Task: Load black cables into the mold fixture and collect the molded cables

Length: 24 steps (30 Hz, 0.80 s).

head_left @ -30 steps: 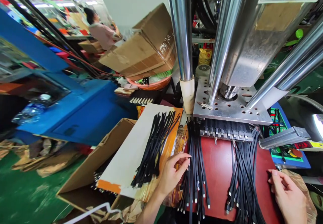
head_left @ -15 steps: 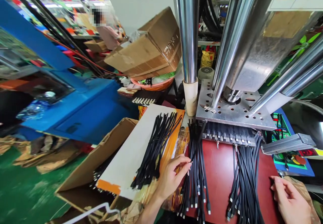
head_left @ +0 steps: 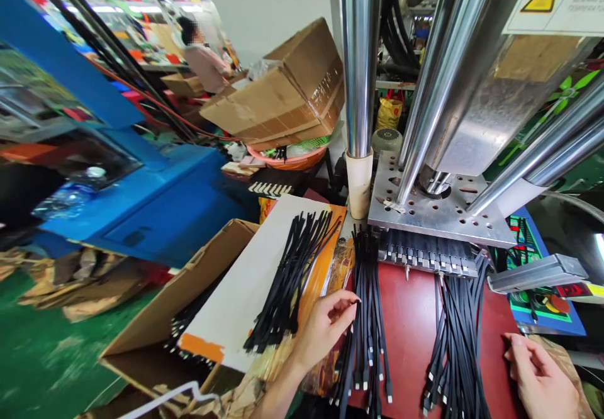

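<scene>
My left hand (head_left: 324, 326) pinches one black cable at the left edge of the middle cable bundle (head_left: 367, 318), which lies on the red machine table (head_left: 409, 337). My right hand (head_left: 538, 378) rests at the table's right edge beside a second bundle of black cables (head_left: 455, 337), fingers loosely bent with nothing seen in them. A third bundle (head_left: 292, 277) lies on a white and orange board (head_left: 245, 293) to the left. The mould (head_left: 425, 255) holds a row of cable ends under a perforated steel plate (head_left: 434, 208).
Chrome press columns (head_left: 359, 60) rise above the plate. An open cardboard box (head_left: 179, 306) sits at lower left, a blue machine (head_left: 141, 199) behind it. Tilted cartons (head_left: 283, 98) and an orange basket (head_left: 287, 155) stand behind. A person (head_left: 202, 60) works far back. A control panel (head_left: 542, 280) is right.
My left fingers have closed on a single cable at the middle bundle and drawn it slightly. My right hand has hardly moved. The view has shifted a little left.
</scene>
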Each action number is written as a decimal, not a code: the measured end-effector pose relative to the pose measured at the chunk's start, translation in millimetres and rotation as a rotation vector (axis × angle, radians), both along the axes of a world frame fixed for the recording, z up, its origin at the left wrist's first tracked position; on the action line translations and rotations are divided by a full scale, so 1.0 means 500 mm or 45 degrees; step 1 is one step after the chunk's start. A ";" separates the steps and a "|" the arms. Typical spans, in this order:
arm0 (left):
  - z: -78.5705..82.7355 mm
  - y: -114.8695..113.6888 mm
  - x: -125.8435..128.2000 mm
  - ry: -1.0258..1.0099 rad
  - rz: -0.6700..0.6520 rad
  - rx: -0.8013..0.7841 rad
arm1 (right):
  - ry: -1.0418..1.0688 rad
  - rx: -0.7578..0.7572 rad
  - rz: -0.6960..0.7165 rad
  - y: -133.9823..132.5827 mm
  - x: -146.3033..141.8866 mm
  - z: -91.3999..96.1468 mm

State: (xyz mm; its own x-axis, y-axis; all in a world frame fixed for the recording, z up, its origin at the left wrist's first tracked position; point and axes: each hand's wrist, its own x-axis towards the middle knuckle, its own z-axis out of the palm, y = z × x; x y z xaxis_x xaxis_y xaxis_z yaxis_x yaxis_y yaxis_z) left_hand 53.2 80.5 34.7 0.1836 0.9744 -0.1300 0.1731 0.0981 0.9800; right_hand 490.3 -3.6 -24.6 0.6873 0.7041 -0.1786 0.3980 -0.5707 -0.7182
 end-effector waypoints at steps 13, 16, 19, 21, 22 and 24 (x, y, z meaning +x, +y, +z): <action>0.009 -0.002 -0.004 -0.031 -0.032 0.126 | 0.005 -0.005 -0.008 0.002 -0.002 0.009; 0.005 -0.003 -0.008 -0.066 -0.040 0.180 | 0.031 -0.013 -0.011 0.006 -0.006 0.014; 0.001 -0.004 -0.009 -0.085 -0.048 0.205 | 0.051 -0.028 -0.032 0.008 -0.010 0.019; 0.000 -0.004 -0.009 -0.098 -0.051 0.204 | 0.054 -0.035 -0.037 0.009 -0.012 0.023; 0.001 -0.004 -0.009 -0.104 -0.054 0.199 | 0.051 -0.038 -0.034 0.009 -0.013 0.024; 0.003 -0.004 -0.007 -0.107 -0.060 0.169 | 0.044 -0.041 -0.025 0.010 -0.014 0.027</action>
State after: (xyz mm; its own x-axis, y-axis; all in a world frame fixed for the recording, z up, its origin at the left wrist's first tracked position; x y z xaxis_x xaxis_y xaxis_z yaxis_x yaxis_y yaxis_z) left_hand 49.7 78.6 36.1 0.2346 0.9720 0.0169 0.0916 -0.0394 0.9950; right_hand 483.1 1.3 -11.1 0.6941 0.6838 -0.2250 0.3614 -0.6013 -0.7126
